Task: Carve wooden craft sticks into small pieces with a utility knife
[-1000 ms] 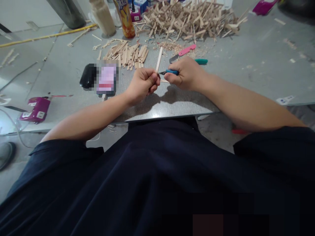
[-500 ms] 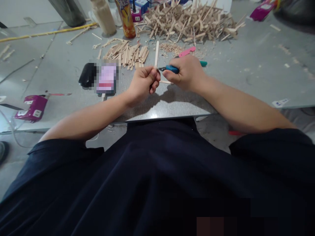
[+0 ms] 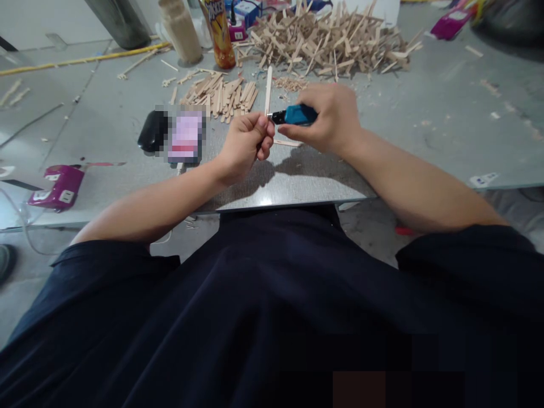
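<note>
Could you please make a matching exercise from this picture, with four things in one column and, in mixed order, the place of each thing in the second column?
Things
1. Blue-handled tool
2. Single pale stick
3. Large stick heap
4. Yellow rod

Places
A. Pinched in the left hand
B. Across the upper left of the picture
C. Held in the right hand
D. At the top of the picture, right of the orange bottle

Pairs: 1-C, 2-A, 3-D, 4-B
</note>
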Demonstrator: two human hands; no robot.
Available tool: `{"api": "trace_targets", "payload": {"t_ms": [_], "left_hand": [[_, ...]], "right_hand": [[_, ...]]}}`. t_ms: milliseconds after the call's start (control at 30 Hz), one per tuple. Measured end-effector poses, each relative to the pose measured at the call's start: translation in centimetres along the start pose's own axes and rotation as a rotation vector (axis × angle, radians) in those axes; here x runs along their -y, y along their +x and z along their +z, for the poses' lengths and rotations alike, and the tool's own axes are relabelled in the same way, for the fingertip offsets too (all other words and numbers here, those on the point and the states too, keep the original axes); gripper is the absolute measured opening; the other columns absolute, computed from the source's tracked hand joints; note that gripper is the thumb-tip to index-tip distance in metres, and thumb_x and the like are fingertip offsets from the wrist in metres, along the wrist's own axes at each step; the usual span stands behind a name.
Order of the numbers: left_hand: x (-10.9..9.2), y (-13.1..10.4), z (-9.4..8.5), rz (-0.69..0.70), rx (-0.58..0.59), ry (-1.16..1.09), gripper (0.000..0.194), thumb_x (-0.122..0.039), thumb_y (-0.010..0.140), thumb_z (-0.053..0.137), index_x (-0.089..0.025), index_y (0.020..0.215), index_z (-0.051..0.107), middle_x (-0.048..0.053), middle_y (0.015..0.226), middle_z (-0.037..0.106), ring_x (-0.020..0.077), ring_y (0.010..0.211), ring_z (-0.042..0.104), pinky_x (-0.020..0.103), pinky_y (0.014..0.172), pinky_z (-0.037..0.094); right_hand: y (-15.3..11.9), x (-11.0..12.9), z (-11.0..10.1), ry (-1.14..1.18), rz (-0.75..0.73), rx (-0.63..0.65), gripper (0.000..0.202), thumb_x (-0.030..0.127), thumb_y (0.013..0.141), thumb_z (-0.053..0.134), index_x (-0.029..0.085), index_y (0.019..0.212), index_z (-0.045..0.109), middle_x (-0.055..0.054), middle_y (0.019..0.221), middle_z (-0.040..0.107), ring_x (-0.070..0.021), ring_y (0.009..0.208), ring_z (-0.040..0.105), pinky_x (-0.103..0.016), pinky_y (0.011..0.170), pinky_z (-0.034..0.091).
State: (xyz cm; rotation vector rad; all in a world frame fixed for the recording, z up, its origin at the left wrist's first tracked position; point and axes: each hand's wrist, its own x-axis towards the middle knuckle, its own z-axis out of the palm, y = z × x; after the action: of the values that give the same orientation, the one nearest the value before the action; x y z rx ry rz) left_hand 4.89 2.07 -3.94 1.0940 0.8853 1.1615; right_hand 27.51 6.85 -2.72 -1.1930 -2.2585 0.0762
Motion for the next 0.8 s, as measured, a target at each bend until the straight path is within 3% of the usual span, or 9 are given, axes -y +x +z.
{"api": "trace_targets", "payload": {"t_ms": [133, 300, 467, 633, 800], "left_hand": [[-0.02, 0.08, 0.07, -0.013, -0.02, -0.008, 0.055, -0.018, 0.13, 0.044, -0.019, 0.077, 0.059, -0.008, 0.057, 0.047, 0.0026, 0.042, 0.041, 0.014, 0.048, 0.033], [-0.55, -0.06, 0.33, -0.055, -0.06, -0.016, 0.054, -0.02, 0.13, 0.043, -0.019, 0.078, 0.058, -0.008, 0.057, 0.045, 0.0024, 0.041, 0.04, 0.015, 0.049, 0.033], [-0.89, -0.14, 0.38, -0.079, -0.099, -0.001, 0.051, -0.024, 0.13, 0.049, -0.02, 0.08, 0.057, -0.009, 0.059, 0.047, 0.0017, 0.041, 0.04, 0.014, 0.05, 0.035], [-0.8, -0.13, 0.28, -0.059, -0.055, -0.002, 0.054, -0.021, 0.131, 0.043, -0.019, 0.079, 0.058, -0.008, 0.057, 0.046, 0.0021, 0.041, 0.041, 0.013, 0.048, 0.034], [-0.76, -0.18, 0.29, -0.026, -0.012, 0.014, 0.055, -0.016, 0.13, 0.039, -0.019, 0.078, 0.058, -0.008, 0.057, 0.047, 0.0023, 0.042, 0.042, 0.013, 0.048, 0.034]], "right_hand": [[-0.09, 0.36, -0.6, -0.006, 0.001, 0.034, 0.064, 0.104, 0.101, 0.059, 0.045, 0.112, 0.081, -0.011, 0.109, 0.083, -0.0481, 0.117, 0.069, -0.064, 0.086, 0.048], [-0.08, 0.06, -0.12, -0.019, 0.013, -0.021, 0.085, 0.113, 0.099, 0.049, 0.038, 0.12, 0.082, -0.016, 0.122, 0.08, -0.0506, 0.124, 0.07, -0.067, 0.092, 0.052], [-0.07, -0.33, -0.44, 0.08, -0.013, -0.018, 0.075, 0.109, 0.103, 0.049, 0.043, 0.122, 0.08, -0.014, 0.107, 0.08, -0.0484, 0.128, 0.068, -0.064, 0.084, 0.054], [0.05, -0.14, -0.51, 0.124, -0.049, 0.007, 0.075, 0.112, 0.099, 0.049, 0.042, 0.099, 0.075, -0.012, 0.089, 0.074, -0.0448, 0.107, 0.069, -0.061, 0.076, 0.049], [0.23, -0.03, 0.16, 0.056, -0.072, -0.045, 0.087, 0.119, 0.095, 0.036, 0.034, 0.075, 0.04, -0.013, 0.082, 0.067, -0.0369, 0.083, 0.064, -0.057, 0.077, 0.041]]}}
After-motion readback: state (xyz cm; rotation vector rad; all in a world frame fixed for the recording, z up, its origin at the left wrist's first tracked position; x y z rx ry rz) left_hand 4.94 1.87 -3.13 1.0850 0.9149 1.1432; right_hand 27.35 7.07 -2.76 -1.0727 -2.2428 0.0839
